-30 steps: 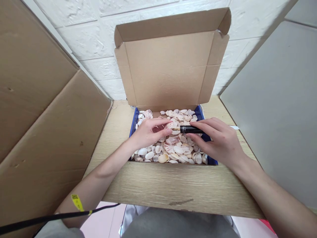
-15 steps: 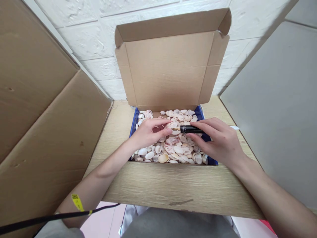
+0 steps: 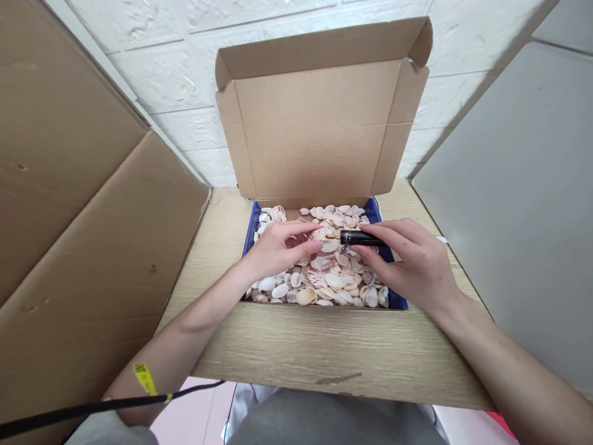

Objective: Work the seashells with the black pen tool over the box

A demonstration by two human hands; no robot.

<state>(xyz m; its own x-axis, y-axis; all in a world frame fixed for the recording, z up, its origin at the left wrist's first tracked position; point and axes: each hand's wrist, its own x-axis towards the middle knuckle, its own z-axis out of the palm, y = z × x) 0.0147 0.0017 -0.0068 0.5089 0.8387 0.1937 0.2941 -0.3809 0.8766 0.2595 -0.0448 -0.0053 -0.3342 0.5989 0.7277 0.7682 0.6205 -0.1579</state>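
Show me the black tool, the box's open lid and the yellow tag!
Black tool [image 3: 356, 238]: head view, on its black barrel.
Open lid [image 3: 319, 127]: head view, on the middle of its brown inside.
Yellow tag [image 3: 145, 379]: head view, on its wide part.

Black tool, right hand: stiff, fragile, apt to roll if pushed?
The black tool is probably stiff: it looks straight in the right hand. Pushed along a flat surface, it would likely roll, since it looks cylindrical. The thin gold-coloured tip seems the most fragile part, being much narrower than the rest.
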